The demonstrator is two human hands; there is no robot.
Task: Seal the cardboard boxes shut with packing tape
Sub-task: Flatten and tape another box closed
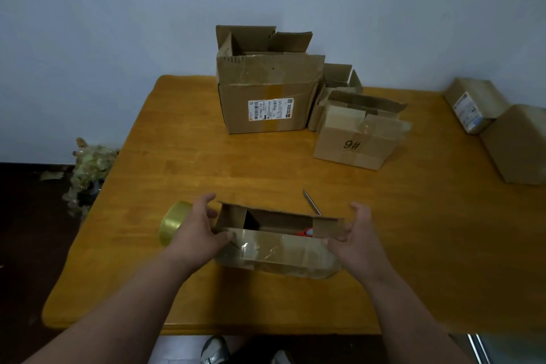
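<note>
Down at the lower middle of the frame, a small open cardboard box is sitting on the wooden worktop, and both hands are working its ends. The left hand is gripping the left end, thumb curled over the front corner and fingers wrapping round the side. The right hand is cupping the right end with fingers half bent, touching the flap there. Top flaps are standing up, so it's not sealed yet, and something red is peeking out inside; can't tell what it is. Old clear tape is shining across the front face.

Just left of the left hand, the roll of packing tape is lying on its side, partly hidden behind the wrist. A thin metal blade is poking out behind the box.

Up in the middle, a big open box with a shipping label is waiting, and right of it a smaller one marked 9#, flaps loose. Another little open box is tucked behind those. Two closed boxes are sitting at the right edge.
</note>
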